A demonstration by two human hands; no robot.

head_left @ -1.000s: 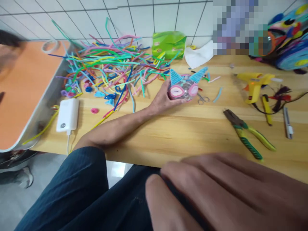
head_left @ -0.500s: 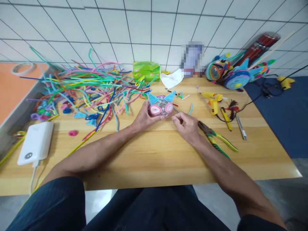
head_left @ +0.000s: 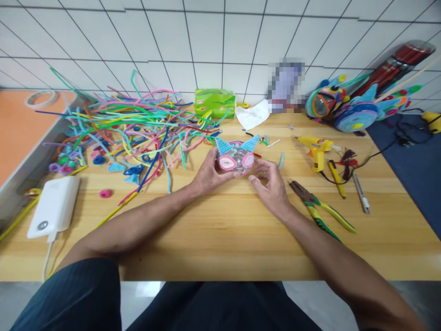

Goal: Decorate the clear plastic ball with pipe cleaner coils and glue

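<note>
My left hand [head_left: 211,172] grips the left side of a small animal-head craft [head_left: 239,154], its thumb along the lower edge. The craft has a clear, shiny body, two blue pointed ears and two pink-rimmed oval eyes. Just right of it is my right hand [head_left: 270,185], fingers apart and curved towards the craft, with nothing seen in them. Whether its fingertips touch the craft's edge I cannot tell. Pliers [head_left: 312,200] with yellow-green handles lie to the right of that hand.
Left is a heap of coloured pipe cleaners [head_left: 138,119], with a white power bank [head_left: 55,207] nearer. Behind stand a green tissue pack [head_left: 214,103] and a white tissue [head_left: 253,115]. Right are a yellow glue gun [head_left: 316,149], a yellow cutter [head_left: 336,178], finished crafts [head_left: 356,120] and a red flask [head_left: 396,69].
My right hand has opened from a pinch, and the thin dark stick at its fingertips no longer shows. The view has shifted slightly; my left hand still holds the craft.
</note>
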